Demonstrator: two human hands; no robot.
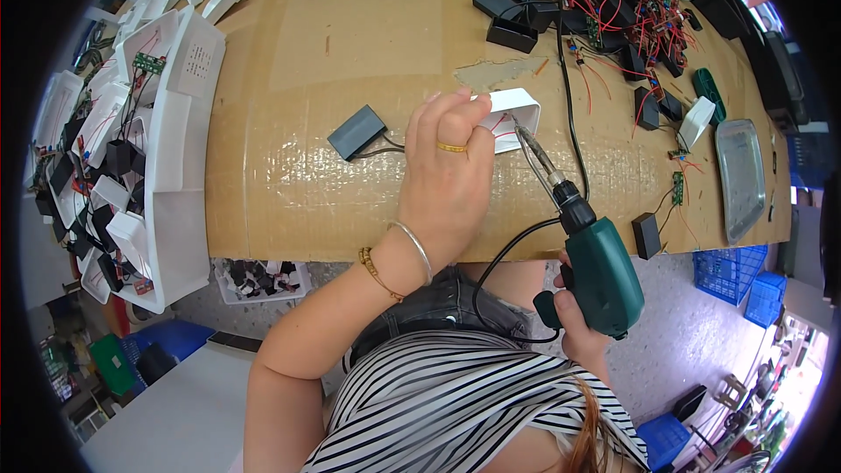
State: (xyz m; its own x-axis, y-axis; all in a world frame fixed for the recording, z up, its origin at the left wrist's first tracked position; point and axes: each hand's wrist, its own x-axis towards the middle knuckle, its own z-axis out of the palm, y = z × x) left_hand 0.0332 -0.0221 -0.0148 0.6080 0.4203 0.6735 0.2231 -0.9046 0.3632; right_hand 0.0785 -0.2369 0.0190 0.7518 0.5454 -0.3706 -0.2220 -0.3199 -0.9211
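Observation:
My left hand (pixel 448 177) is closed around a white open plastic housing (pixel 523 103), held just above the cardboard-covered table. Thin red wires show inside the housing. My right hand (pixel 578 322) grips the handle of a green pistol-shaped soldering gun (pixel 606 273). Its metal tip and a thin feed tube reach into the open side of the housing; whether the tip touches a wire is too small to tell. A black box (pixel 357 132) lies left of my left hand, its black leads running under that hand.
A white bin (pixel 180 149) of housings and circuit boards stands at the left. Black boxes and red-wired boards (pixel 648 22) pile up at the back right. A metal tray (pixel 741 180) lies at the right edge. The gun's black cord (pixel 565 61) crosses the table (pixel 289 210).

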